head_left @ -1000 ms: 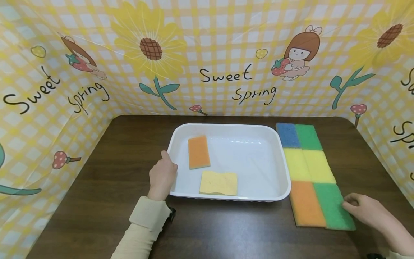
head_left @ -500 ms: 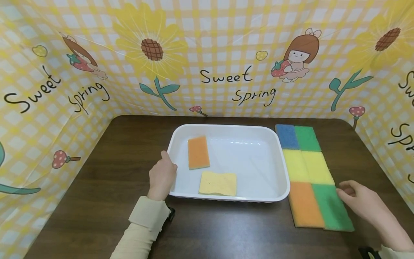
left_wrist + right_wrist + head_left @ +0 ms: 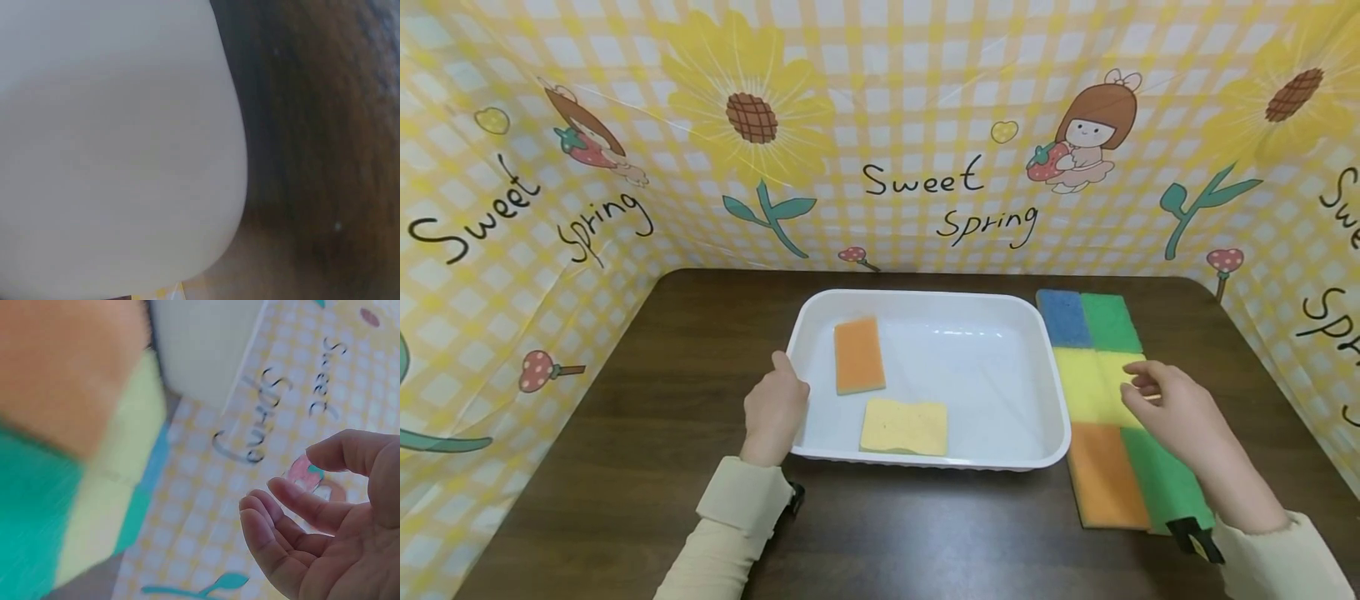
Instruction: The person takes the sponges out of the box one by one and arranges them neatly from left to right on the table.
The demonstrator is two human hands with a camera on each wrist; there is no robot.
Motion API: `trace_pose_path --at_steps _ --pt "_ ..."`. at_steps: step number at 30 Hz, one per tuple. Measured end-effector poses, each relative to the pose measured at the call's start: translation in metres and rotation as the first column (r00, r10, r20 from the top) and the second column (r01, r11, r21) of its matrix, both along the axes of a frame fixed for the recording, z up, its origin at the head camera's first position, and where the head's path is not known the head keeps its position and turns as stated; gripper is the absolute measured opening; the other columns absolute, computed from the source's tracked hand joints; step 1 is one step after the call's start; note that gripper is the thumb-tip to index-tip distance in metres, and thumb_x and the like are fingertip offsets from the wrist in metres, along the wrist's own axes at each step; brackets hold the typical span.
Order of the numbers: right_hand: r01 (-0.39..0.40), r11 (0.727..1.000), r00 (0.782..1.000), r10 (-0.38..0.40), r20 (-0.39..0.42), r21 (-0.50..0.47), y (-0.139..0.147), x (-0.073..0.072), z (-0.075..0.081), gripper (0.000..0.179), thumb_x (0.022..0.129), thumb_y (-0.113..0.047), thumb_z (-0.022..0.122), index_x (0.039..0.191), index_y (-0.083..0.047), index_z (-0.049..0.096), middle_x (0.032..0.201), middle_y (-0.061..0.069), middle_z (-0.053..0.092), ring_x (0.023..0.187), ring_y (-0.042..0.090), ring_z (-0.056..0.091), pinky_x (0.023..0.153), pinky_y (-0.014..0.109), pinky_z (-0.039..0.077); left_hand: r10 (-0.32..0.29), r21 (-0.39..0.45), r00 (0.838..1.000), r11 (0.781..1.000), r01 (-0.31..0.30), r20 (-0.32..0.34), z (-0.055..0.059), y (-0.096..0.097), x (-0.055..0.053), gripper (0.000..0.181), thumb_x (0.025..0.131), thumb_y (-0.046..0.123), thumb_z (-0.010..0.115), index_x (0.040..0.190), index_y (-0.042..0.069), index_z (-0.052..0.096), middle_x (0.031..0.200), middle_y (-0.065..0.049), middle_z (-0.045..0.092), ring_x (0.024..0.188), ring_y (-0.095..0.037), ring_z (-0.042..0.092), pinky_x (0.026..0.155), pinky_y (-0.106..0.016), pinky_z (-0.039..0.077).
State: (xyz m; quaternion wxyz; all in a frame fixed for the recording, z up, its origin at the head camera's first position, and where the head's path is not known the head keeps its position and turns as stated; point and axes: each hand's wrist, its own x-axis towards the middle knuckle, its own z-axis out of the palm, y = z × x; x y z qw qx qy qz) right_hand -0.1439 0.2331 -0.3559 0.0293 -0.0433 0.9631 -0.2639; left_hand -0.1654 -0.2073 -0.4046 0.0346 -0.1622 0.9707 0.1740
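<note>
At the left end of the white tray (image 3: pixel 992 375), my left hand (image 3: pixel 775 412) holds the rim; its fingers are partly hidden, and the left wrist view has only the tray wall close up. Inside the tray lie an orange sponge (image 3: pixel 860 356) and a pale yellow sponge (image 3: pixel 904 427), apart from each other. My right hand (image 3: pixel 1176 417) hovers with loosely bent fingers over the right yellow sponge (image 3: pixel 1111 383), holding nothing. Thumb and fingertips are apart in the right wrist view, where that hand (image 3: pixel 331 531) is seen from the palm side.
Right of the tray, sponges lie edge to edge in two columns: blue (image 3: pixel 1063 318) and green (image 3: pixel 1108 322) at the back, yellow (image 3: pixel 1078 387) in the middle, orange (image 3: pixel 1105 475) and green (image 3: pixel 1161 475) in front. A checked cloth (image 3: pixel 910 100) walls the dark table (image 3: pixel 925 533).
My right hand has left the front green sponge's right edge and moved back and leftward, over the yellow sponges. The left hand stays at the tray, and the sponges lie where they were.
</note>
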Motion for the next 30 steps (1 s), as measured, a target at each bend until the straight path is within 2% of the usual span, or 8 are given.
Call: trace_pose_path --at_steps 13,19,25,30 --pt "-0.091 0.99 0.996 0.088 -0.032 -0.11 -0.071 -0.019 0.025 0.042 0.094 -0.016 0.049 0.128 0.009 0.051 0.119 0.029 0.056 0.107 0.04 0.057 0.089 0.051 0.049 -0.007 0.005 1.0 1.0 0.007 0.004 -0.002 0.0 0.0 0.041 0.093 0.013 0.047 0.125 -0.01 0.033 0.075 -0.022 0.062 0.059 -0.026 0.058 0.052 -0.038 0.045" --pt "-0.095 0.991 0.995 0.095 0.0 -0.098 -0.101 -0.029 0.027 0.042 0.094 -0.019 0.048 0.128 0.005 0.052 0.115 0.024 0.058 0.106 0.036 0.057 0.09 0.049 0.05 0.002 0.003 1.0 1.0 -0.002 0.019 -0.001 0.001 -0.001 0.041 0.093 0.013 0.047 0.125 -0.009 0.033 0.076 -0.021 0.062 0.059 -0.026 0.059 0.053 -0.038 0.045" --pt "-0.111 0.989 0.994 0.11 -0.017 -0.094 -0.122 -0.041 0.025 0.038 0.093 -0.016 0.048 0.123 0.005 0.056 0.111 0.023 0.061 0.103 0.035 0.059 0.089 0.047 0.049 0.013 0.025 0.999 1.0 -0.014 0.031 0.001 0.001 0.0 0.039 0.093 0.013 0.047 0.123 -0.008 0.033 0.078 -0.023 0.063 0.061 -0.027 0.06 0.053 -0.038 0.045" --pt "-0.113 0.99 0.994 0.113 -0.01 -0.086 -0.138 -0.048 0.03 0.036 0.093 -0.017 0.049 0.121 0.003 0.058 0.112 0.022 0.062 0.104 0.034 0.058 0.09 0.046 0.047 0.019 0.017 0.999 1.0 -0.019 0.038 0.002 0.001 -0.001 0.04 0.093 0.014 0.047 0.124 -0.008 0.033 0.079 -0.023 0.063 0.062 -0.028 0.06 0.054 -0.039 0.046"
